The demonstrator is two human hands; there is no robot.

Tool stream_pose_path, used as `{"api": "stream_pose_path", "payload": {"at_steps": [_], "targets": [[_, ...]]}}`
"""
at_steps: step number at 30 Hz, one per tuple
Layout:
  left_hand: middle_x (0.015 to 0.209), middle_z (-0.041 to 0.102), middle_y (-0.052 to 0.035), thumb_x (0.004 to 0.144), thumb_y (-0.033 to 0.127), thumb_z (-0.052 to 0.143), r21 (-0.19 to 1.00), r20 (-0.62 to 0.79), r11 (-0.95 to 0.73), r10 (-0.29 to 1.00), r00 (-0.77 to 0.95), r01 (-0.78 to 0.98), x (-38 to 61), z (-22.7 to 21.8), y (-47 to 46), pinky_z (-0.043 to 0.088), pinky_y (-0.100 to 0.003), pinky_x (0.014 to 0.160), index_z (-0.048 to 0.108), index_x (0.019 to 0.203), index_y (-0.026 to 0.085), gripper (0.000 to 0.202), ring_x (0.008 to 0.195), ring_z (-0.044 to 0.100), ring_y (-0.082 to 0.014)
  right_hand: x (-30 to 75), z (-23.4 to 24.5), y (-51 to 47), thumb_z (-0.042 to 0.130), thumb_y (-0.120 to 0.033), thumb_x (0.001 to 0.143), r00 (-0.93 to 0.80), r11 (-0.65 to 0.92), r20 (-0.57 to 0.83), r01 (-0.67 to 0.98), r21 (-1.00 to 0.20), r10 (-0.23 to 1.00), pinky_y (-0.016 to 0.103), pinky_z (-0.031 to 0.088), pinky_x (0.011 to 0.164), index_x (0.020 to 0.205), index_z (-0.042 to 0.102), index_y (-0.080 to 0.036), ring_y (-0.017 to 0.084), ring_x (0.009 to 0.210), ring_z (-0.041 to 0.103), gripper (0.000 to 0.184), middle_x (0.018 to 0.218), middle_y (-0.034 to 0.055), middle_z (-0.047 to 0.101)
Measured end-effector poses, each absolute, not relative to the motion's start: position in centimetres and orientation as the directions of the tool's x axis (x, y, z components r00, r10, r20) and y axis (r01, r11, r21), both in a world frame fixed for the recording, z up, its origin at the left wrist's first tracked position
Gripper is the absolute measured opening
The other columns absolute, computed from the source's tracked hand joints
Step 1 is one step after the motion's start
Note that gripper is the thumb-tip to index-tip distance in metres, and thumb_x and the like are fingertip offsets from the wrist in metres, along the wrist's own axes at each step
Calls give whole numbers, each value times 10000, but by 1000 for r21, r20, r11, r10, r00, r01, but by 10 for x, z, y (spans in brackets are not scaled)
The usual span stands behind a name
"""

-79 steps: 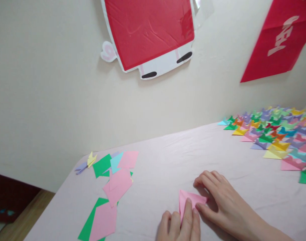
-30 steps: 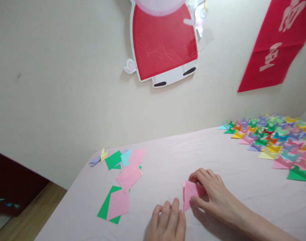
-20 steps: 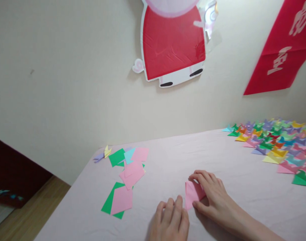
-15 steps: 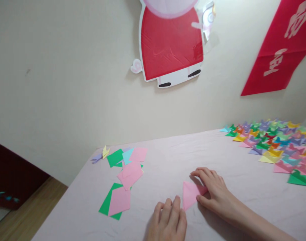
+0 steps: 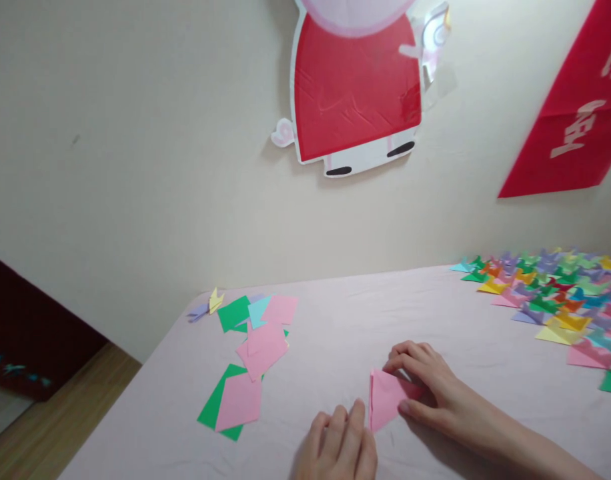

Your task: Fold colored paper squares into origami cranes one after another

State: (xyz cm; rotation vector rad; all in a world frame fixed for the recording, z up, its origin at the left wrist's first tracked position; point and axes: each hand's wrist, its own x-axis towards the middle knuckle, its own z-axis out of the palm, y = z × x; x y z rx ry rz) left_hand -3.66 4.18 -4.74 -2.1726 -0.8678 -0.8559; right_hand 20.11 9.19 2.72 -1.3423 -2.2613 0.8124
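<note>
A folded piece of pink paper (image 5: pixel 384 399) lies on the pale pink cloth, its straight layered edge facing left. My right hand (image 5: pixel 428 387) grips it from the right, thumb on the near side and curled fingers on the far side; the paper's right corner is partly hidden under the hand. Just left of the paper, my left hand (image 5: pixel 338 443) rests with its fingers a little apart and nothing in them. Its index fingertip is close to the folded edge; whether it touches, I cannot tell.
Loose square sheets lie to the left, with a pink sheet (image 5: pixel 239 402) over a green sheet (image 5: pixel 209 410). Beyond them are small yellow (image 5: pixel 215 301) and purple (image 5: pixel 199 312) folded papers. Many folded colourful paper pieces (image 5: pixel 558 303) stand in rows at right, near the wall (image 5: pixel 185 167).
The camera view has shifted, so most things sit further right in the picture. My right hand's fingers have drawn in over the pink paper's far edge. The left hand stays beside it.
</note>
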Motion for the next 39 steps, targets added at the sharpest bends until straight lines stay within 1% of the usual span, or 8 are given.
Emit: {"api": "stream_pose_path", "payload": {"at_steps": [5,8,13,18,25,29,35,39], "targets": [[1297,618,-91,918,214,617,-345,698,-588,361,619,732,-36,-44,41,366,-407,1070,645,860,169,78,1194,549,-241,197,31,91,550,-3,659,-552,523,140,635,-568,822,385,441,942,913,583,-234,234,1083,496,345,1091,53,586],[1309,615,-90,913,197,619,-330,707,-574,376,599,749,-34,-44,40,377,-398,1070,644,851,165,74,1196,553,-236,206,28,90,597,-45,745,-593,650,279,626,-430,756,379,454,908,1001,631,-268,240,1073,517,342,1095,59,605],[1267,642,-96,900,177,628,-314,749,-546,360,556,777,-28,-46,39,363,-392,1098,632,823,160,79,1187,572,-230,217,23,84,532,-91,886,-604,747,471,631,-211,643,313,443,799,942,664,-278,196,913,572,236,985,44,647],[1188,673,-108,899,205,636,-348,755,-554,314,576,756,-23,-50,39,311,-401,1141,617,796,152,118,1214,566,-241,214,27,76,464,-130,959,-612,776,534,614,-145,584,294,407,754,964,643,-247,169,795,575,213,890,27,673],[1228,664,-67,924,201,553,-340,762,-645,238,603,684,-10,-42,51,287,-411,1146,555,743,187,182,1224,560,-205,213,31,74,433,-116,967,-701,833,455,500,-235,549,301,404,758,805,539,-220,161,781,581,220,836,11,686],[1179,680,-42,957,235,505,-331,708,-694,266,655,640,-7,-41,54,320,-389,1114,600,907,210,111,1173,589,-187,223,30,71,419,-67,934,-739,801,327,482,-354,589,316,417,792,821,528,-234,154,804,615,229,876,-1,705],[984,700,-53,987,177,441,-263,692,-702,340,637,661,-8,-51,50,389,-346,1040,584,1183,157,243,963,650,-159,229,33,65,554,-209,903,-634,580,164,531,-618,756,321,472,827,883,593,-247,189,899,638,58,981,31,713],[964,682,-81,1009,242,449,-241,616,-704,421,666,668,-14,-48,47,455,-331,956,501,1337,131,350,942,648,-180,219,31,68,445,-311,957,-438,339,58,599,-725,897,294,478,726,846,613,-222,185,793,625,221,847,37,688]]}}
